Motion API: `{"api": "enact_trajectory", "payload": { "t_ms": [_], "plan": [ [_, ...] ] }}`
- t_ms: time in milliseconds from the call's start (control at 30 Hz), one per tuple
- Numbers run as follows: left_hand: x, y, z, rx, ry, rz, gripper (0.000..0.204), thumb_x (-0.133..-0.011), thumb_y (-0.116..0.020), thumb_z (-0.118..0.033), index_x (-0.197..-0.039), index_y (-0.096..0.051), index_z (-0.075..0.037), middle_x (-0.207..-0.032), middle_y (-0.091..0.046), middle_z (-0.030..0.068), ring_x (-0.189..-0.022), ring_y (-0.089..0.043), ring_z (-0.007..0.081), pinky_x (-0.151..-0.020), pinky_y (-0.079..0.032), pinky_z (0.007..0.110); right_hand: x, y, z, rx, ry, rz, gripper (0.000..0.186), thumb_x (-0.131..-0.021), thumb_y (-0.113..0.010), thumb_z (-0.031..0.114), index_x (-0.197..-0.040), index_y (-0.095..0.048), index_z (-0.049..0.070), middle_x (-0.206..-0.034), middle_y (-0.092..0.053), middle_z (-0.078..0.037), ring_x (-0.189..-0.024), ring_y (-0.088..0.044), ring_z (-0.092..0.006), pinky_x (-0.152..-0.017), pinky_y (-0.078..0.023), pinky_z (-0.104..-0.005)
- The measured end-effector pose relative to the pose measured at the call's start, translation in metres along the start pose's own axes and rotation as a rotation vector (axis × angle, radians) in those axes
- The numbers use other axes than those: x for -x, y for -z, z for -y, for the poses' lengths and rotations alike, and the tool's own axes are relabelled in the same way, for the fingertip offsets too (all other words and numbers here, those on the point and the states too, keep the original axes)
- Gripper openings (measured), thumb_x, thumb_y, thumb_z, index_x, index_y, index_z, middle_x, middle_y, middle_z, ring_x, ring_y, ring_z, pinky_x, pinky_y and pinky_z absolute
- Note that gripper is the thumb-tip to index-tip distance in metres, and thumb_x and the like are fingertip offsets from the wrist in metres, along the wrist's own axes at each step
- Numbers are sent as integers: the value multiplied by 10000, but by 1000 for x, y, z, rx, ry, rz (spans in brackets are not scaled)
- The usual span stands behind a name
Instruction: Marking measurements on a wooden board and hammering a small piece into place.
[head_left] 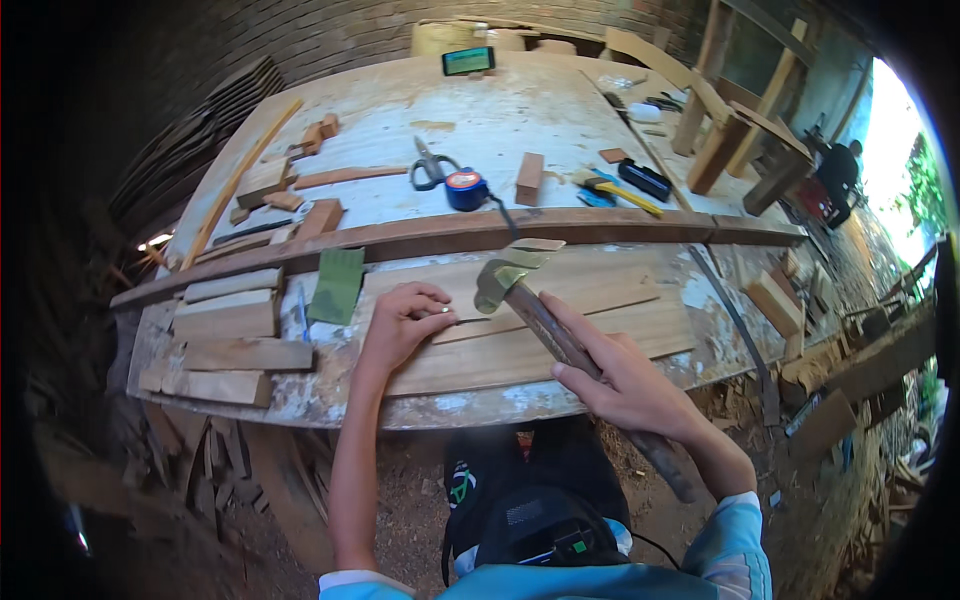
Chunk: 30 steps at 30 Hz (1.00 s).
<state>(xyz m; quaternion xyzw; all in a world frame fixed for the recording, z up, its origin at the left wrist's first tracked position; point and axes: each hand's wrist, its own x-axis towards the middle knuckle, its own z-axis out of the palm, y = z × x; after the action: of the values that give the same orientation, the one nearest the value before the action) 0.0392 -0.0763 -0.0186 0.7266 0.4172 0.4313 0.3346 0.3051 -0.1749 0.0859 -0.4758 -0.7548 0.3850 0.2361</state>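
Note:
My right hand (625, 385) is wrapped round the wooden handle of a hammer (545, 322), whose metal head is raised above the boards. Over the left part of the flat wooden boards (540, 345), my left hand (405, 318) has thumb and forefinger pinched together. A small shiny bit shows at those fingertips, too small to name. Right beside them a thin dark sliver lies along the board. Near my left wrist lies a green piece of sandpaper or cloth (338, 285), with a blue pen (304, 312) next to it.
A long wooden beam (430, 236) crosses the table behind the boards. Beyond it are a blue tape measure (466, 189), scissors (430, 165), a wood block (530, 178) and a phone (468, 61). Wood blocks (228, 318) are stacked at left; a dark metal strip (735, 320) lies at right.

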Motion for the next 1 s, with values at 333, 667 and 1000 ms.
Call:
{"api": "enact_trajectory", "payload": {
  "t_ms": [333,667,1000],
  "plan": [
    [1,4,0,-17,6,-8,144,-664,-763,-59,-758,-676,6,-871,-656,65,-732,-573,134,-596,-453,253,-33,-25,1,131,179,81,667,-881,-549,145,-1457,-214,109,-937,-605,-275,-752,-609,-397,-703,-457,-409],
    [2,6,-4,-117,48,23,147,-673,-755,-64,-698,-633,14,-879,-653,60,-705,-564,114,-582,-448,241,-33,-27,8,28,150,51,689,-868,-535,103,-1464,-192,141,-913,-608,-292,-796,-607,-433,-728,-464,-445],
    [2,4,-8,-169,-1,55,403,-602,-830,-299,-782,-598,-22,-900,-618,114,-888,-577,286,-791,-457,358,-29,-16,18,-57,48,5,647,-868,-558,130,-1446,-267,131,-1032,-610,-284,-843,-623,-412,-763,-476,-393]
  ]
}}
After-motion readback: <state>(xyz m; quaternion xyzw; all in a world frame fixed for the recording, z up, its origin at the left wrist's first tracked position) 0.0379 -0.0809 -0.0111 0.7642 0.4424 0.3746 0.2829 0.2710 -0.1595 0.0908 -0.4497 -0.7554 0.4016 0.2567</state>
